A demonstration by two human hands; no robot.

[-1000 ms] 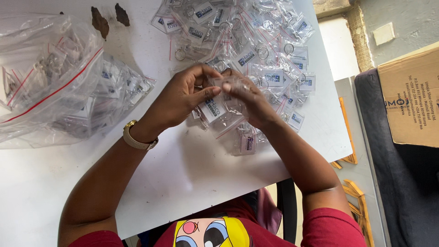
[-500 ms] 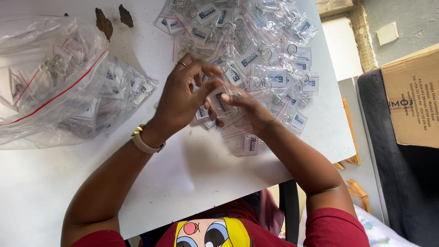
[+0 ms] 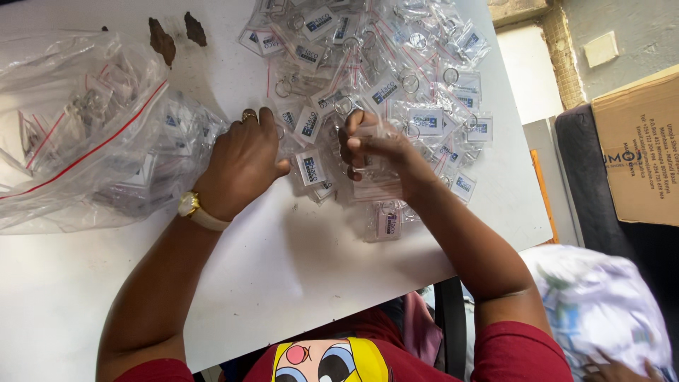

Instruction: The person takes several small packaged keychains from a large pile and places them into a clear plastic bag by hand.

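Note:
A heap of small clear packets (image 3: 396,64), each with a key ring and a blue-and-white tag, covers the far right of the white table (image 3: 283,269). My left hand (image 3: 244,166) lies palm down at the heap's left edge, fingers on a few packets, beside one loose packet (image 3: 311,170). A gold watch and a ring are on that hand. My right hand (image 3: 371,152) pinches a clear packet (image 3: 364,134) between thumb and fingers just above the heap's near edge. Another packet (image 3: 387,223) lies nearest me.
A large clear zip bag (image 3: 92,134) with a red seal line, part full of the same packets, lies at the left. Two brown chips (image 3: 173,35) mark the table top. A cardboard box (image 3: 640,148) and a dark chair stand at the right; patterned cloth (image 3: 601,304) lies below.
My left hand has let go of the shared packet and moved left and down onto the table. My right hand keeps a packet pinched. The view has shifted slightly.

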